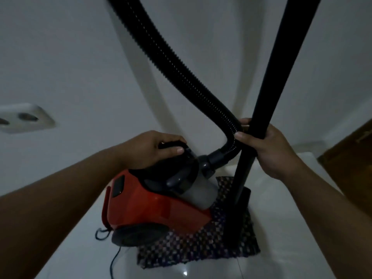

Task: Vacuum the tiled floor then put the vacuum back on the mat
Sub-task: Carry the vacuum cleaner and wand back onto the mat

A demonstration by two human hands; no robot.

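Nearby, wall socket (26, 117); hose (181, 67) crosses mat (201, 250).

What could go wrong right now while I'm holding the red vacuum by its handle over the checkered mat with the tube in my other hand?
1. The red canister vacuum is tilted, gripped only by the left hand; it may land half off the woven checkered mat.
2. The black ribbed hose bends sharply beside the right hand holding the rigid black tube; it could kink.
3. The thin black cord trails on the white tiled floor, a snag or trip hazard.
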